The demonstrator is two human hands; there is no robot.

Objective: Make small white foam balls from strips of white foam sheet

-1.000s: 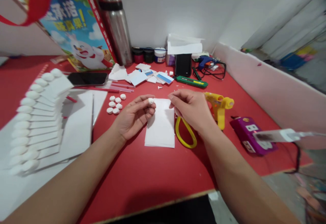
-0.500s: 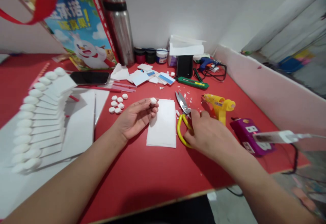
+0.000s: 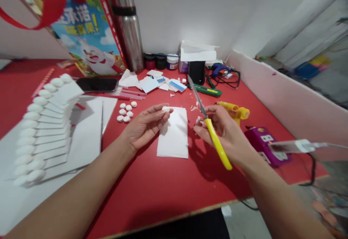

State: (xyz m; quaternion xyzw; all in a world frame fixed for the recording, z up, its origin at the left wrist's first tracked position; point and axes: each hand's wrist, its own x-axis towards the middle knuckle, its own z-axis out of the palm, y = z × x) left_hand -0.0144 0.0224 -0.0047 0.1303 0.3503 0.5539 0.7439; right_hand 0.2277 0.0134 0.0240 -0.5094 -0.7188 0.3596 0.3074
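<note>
My left hand (image 3: 145, 124) pinches a small white rounded piece (image 3: 165, 109) between thumb and fingertips, above the left edge of a stack of white card rectangles (image 3: 173, 137). Yellow-handled scissors (image 3: 214, 139) are raised off the table in my right hand (image 3: 221, 130), edge-on, blades pointing away from me. Their handle lies across the palm and the fingers partly hide behind it. Several similar white pieces (image 3: 128, 107) lie left of my left hand. Farther left stands a curved, stair-like white card structure (image 3: 56, 134), with white rounded pieces along its outer edge.
White scraps (image 3: 149, 83) and a green utility knife (image 3: 206, 90) lie behind the card stack. To the right are a yellow glue gun (image 3: 236, 112) and a purple box (image 3: 266, 143). A phone (image 3: 96, 84), steel flask (image 3: 129, 36) and printed bag (image 3: 89, 46) stand or lie behind.
My right hand has lifted the scissors off the table and turned them edge-on. My left hand stays nearly in place, with the white piece slightly turned.
</note>
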